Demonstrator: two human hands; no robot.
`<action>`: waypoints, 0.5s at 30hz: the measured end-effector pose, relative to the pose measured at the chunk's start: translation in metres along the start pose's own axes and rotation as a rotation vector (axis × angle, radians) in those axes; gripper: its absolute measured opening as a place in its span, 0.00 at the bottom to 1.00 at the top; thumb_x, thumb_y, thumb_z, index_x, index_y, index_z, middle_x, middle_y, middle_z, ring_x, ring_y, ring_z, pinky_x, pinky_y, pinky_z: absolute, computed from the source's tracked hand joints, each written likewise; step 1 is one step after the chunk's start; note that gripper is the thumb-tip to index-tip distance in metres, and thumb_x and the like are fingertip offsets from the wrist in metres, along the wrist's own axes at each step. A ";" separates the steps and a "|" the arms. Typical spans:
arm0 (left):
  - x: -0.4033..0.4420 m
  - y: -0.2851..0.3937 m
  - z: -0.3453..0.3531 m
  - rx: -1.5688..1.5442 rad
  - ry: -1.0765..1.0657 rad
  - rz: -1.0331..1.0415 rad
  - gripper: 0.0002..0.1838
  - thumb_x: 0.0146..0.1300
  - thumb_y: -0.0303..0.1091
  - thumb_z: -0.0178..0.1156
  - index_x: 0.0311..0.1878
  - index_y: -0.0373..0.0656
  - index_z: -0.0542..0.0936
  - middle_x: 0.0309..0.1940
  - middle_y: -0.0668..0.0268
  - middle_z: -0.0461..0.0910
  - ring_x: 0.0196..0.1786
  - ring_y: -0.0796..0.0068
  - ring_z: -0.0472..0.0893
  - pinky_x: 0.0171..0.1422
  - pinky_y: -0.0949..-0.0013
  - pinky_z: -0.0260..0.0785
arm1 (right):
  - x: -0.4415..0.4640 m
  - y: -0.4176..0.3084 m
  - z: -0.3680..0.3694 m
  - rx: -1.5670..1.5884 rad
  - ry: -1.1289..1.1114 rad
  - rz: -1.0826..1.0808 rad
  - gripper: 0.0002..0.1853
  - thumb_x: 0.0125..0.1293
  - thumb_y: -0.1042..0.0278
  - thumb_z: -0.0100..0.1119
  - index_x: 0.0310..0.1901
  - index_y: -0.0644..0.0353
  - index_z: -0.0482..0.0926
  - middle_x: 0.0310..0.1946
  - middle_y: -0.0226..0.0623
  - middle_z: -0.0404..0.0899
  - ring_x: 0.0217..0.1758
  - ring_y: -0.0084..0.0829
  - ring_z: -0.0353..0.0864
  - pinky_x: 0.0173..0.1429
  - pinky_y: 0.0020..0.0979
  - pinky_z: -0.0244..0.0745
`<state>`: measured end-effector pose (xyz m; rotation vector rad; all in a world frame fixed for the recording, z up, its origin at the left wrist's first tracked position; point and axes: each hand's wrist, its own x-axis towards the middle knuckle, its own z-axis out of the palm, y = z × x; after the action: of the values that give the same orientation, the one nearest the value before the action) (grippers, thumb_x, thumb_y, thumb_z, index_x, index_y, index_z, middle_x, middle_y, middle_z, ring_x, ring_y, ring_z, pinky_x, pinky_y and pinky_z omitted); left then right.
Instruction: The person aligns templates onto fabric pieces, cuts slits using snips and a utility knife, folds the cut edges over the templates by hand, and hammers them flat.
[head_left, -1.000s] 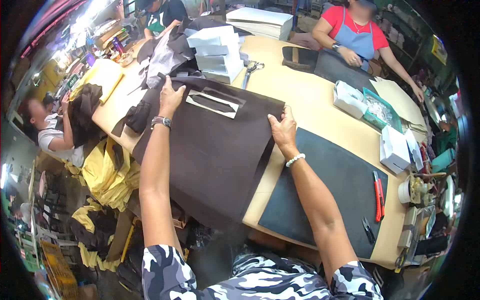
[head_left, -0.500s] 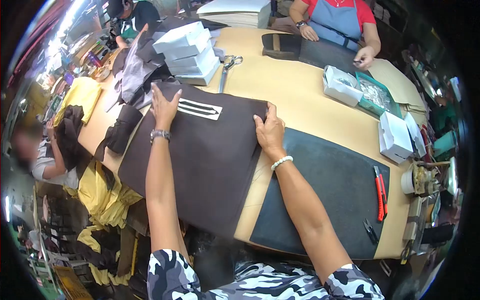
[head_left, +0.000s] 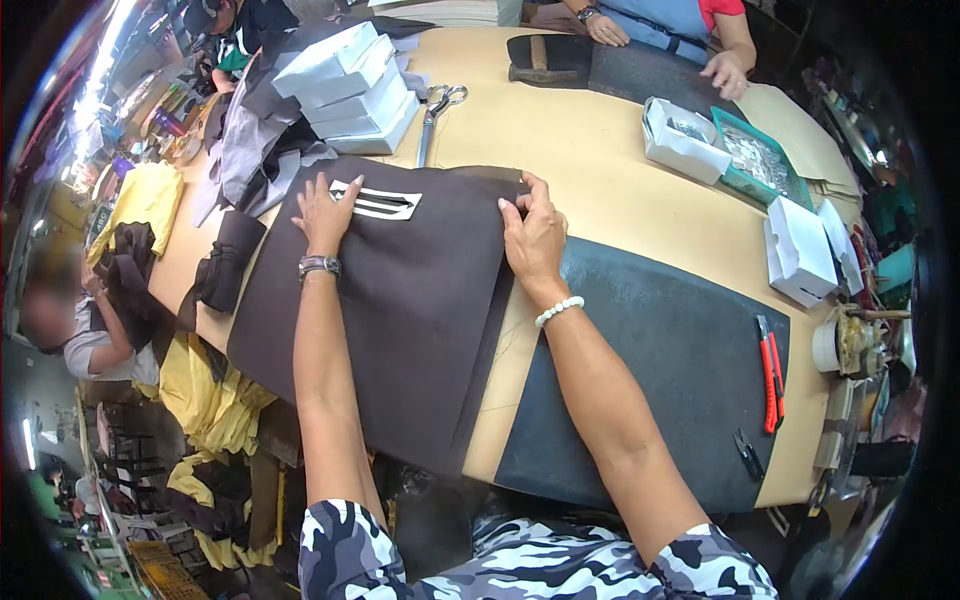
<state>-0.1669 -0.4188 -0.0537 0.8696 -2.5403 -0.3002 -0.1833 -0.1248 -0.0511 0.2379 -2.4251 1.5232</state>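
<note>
Both arms reach forward, 1 on each side, the left arm (head_left: 328,370) nearly straight and the right arm (head_left: 612,420) slanting inward from a bent elbow (head_left: 632,458). The left hand (head_left: 325,215) lies palm down, its 4 fingers pointing ahead and its thumb splayed toward the right. The right hand (head_left: 535,235) has its fingers bent and its thumb raised on the inner side. The 2 hands are apart.

Matt dark brown cloth (head_left: 400,320), smooth tan table (head_left: 590,190), shiny metal scissors (head_left: 430,125)
</note>
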 end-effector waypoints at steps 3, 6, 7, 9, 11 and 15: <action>-0.016 0.020 -0.006 -0.030 0.120 0.094 0.46 0.55 0.71 0.50 0.67 0.44 0.64 0.69 0.52 0.57 0.73 0.47 0.51 0.70 0.35 0.39 | 0.002 -0.002 -0.002 0.052 -0.016 0.032 0.22 0.58 0.68 0.61 0.54 0.59 0.70 0.31 0.36 0.80 0.42 0.36 0.78 0.57 0.38 0.62; -0.042 0.045 -0.012 -0.026 0.049 0.201 0.45 0.57 0.70 0.49 0.67 0.43 0.64 0.69 0.51 0.56 0.73 0.47 0.49 0.70 0.35 0.38 | 0.003 -0.004 -0.001 0.285 0.042 0.012 0.21 0.58 0.69 0.60 0.54 0.60 0.71 0.29 0.37 0.81 0.41 0.37 0.78 0.54 0.38 0.66; -0.047 0.050 -0.012 -0.003 0.004 0.233 0.45 0.57 0.70 0.48 0.67 0.43 0.63 0.69 0.50 0.56 0.73 0.47 0.48 0.70 0.35 0.37 | 0.003 -0.007 -0.002 0.386 0.037 -0.010 0.21 0.58 0.69 0.60 0.54 0.60 0.71 0.28 0.37 0.81 0.41 0.37 0.78 0.52 0.38 0.67; -0.049 0.048 -0.001 -0.003 -0.012 0.201 0.45 0.58 0.70 0.47 0.67 0.43 0.63 0.69 0.48 0.55 0.74 0.47 0.47 0.70 0.36 0.37 | 0.001 -0.015 -0.006 0.592 0.025 -0.054 0.21 0.58 0.70 0.60 0.53 0.61 0.72 0.27 0.38 0.81 0.40 0.38 0.78 0.50 0.38 0.68; -0.048 0.048 0.004 -0.029 -0.013 0.167 0.45 0.57 0.70 0.47 0.67 0.42 0.64 0.69 0.48 0.54 0.74 0.47 0.47 0.70 0.36 0.36 | 0.002 -0.011 -0.006 0.472 0.051 -0.134 0.21 0.58 0.71 0.59 0.54 0.61 0.71 0.28 0.37 0.81 0.41 0.38 0.78 0.53 0.39 0.67; -0.043 0.048 0.009 0.002 0.003 0.148 0.44 0.58 0.69 0.46 0.67 0.42 0.63 0.70 0.49 0.53 0.74 0.46 0.47 0.70 0.34 0.36 | 0.006 0.007 -0.001 -0.050 0.040 -0.103 0.20 0.60 0.72 0.55 0.56 0.61 0.70 0.34 0.38 0.81 0.45 0.38 0.77 0.59 0.40 0.61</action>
<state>-0.1660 -0.3540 -0.0600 0.6773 -2.5850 -0.2495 -0.1904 -0.1205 -0.0550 0.3141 -2.3784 1.4085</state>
